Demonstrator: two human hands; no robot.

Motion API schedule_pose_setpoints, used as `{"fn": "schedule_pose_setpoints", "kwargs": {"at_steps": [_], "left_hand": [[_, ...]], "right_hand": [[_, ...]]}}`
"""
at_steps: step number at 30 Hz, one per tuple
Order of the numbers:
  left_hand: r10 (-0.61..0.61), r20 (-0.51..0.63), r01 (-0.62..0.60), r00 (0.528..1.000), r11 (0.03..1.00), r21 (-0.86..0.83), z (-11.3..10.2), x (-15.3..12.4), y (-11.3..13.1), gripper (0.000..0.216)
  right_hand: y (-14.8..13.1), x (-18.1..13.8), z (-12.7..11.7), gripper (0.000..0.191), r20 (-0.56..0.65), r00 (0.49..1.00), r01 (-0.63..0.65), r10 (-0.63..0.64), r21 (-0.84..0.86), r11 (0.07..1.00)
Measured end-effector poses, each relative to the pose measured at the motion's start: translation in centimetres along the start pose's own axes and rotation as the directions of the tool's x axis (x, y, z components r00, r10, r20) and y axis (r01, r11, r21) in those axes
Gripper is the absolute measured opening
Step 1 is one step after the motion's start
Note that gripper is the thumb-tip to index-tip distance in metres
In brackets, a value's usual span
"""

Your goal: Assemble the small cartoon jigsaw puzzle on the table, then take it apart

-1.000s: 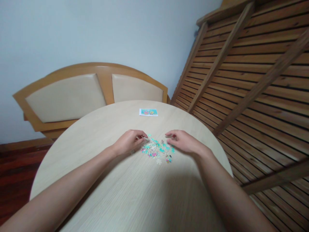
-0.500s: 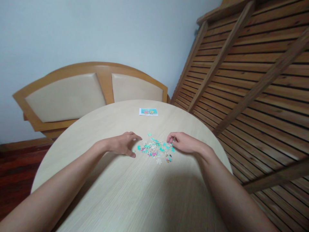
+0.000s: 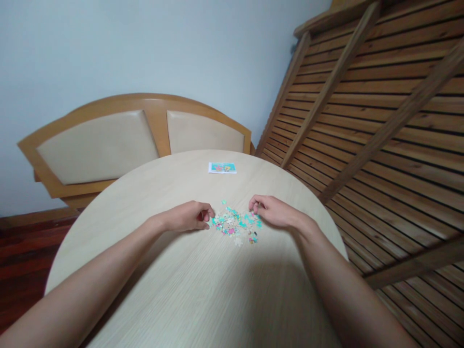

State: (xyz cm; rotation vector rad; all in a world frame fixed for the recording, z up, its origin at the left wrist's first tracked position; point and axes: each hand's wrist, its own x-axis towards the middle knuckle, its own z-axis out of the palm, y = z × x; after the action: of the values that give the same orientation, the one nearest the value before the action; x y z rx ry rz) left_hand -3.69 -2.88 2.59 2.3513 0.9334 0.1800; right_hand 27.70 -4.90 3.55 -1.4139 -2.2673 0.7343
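Note:
A loose heap of small jigsaw pieces (image 3: 232, 223), turquoise, pink and pale, lies on the round table in the head view. At its left edge is my left hand (image 3: 188, 216), fingers bent and thumb held apart from them; no piece shows in its grasp. My right hand (image 3: 273, 210) rests by the heap's upper right side with its fingers curled in. Whether a piece sits between those fingertips is hidden. Beyond the heap, a small picture card (image 3: 222, 167) in turquoise with pink and yellow figures lies flat.
The pale round wooden table (image 3: 203, 285) fills the lower middle. Behind it stands a wooden bench back (image 3: 163, 128) with cream pads against the wall. A slatted wooden panel (image 3: 362, 121) leans along the right side.
My left hand has moved slightly right to the edge of the pieces, and its fingers have bent in more. My right hand has hardly moved.

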Motion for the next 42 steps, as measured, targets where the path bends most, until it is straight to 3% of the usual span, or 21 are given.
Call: {"fn": "schedule_pose_setpoints", "kwargs": {"at_steps": [7, 12, 14, 16, 19, 24, 28, 32, 42], "left_hand": [[0.097, -0.119, -0.086, 0.988, 0.992, 0.095, 1.7, 0.9, 1.5, 0.021], [0.303, -0.21, -0.253, 0.93, 0.938, 0.235, 4.0, 1.5, 2.7, 0.052], [0.249, -0.214, -0.183, 0.945, 0.941, 0.285, 5.0, 1.9, 3.1, 0.076], [0.183, -0.189, -0.122, 0.965, 0.947, 0.296, 5.9, 2.2, 3.4, 0.087], [0.157, -0.186, -0.093, 0.97, 0.946, 0.311, 6.4, 2.6, 3.5, 0.071], [0.191, -0.322, -0.106, 0.927, 0.959, 0.264, 6.0, 3.0, 3.0, 0.039], [0.157, -0.388, -0.046, 0.908, 0.959, 0.281, 5.7, 3.0, 2.5, 0.047], [0.109, -0.339, -0.003, 0.935, 0.954, 0.299, 5.9, 3.0, 2.7, 0.067], [0.06, -0.224, 0.014, 0.973, 0.949, 0.316, 6.3, 3.5, 3.6, 0.091]], "right_hand": [[-0.1, 0.0, -0.2, 0.022, -0.031, 0.999, 0.041, -0.04, 0.028, 0.999], [0.4, 0.1, 0.0, 0.022, -0.055, 0.996, 0.071, -0.069, 0.032, 0.997], [0.7, 0.2, 0.1, 0.022, -0.05, 0.997, 0.058, -0.057, 0.01, 0.998], [1.0, 0.2, 0.2, 0.022, -0.038, 0.998, 0.049, -0.05, -0.012, 0.999], [1.1, 0.3, 0.2, 0.024, -0.03, 0.998, 0.056, -0.057, -0.015, 0.998], [0.4, 0.2, 0.1, 0.027, -0.014, 0.996, 0.086, -0.086, 0.009, 0.996], [0.0, 0.1, 0.1, 0.022, -0.017, 0.998, 0.066, -0.066, 0.002, 0.998], [-0.1, 0.1, 0.0, 0.023, 0.006, 0.997, 0.076, -0.076, 0.018, 0.997], [0.2, 0.1, 0.0, 0.021, 0.014, 0.994, 0.105, -0.106, 0.05, 0.993]]}}
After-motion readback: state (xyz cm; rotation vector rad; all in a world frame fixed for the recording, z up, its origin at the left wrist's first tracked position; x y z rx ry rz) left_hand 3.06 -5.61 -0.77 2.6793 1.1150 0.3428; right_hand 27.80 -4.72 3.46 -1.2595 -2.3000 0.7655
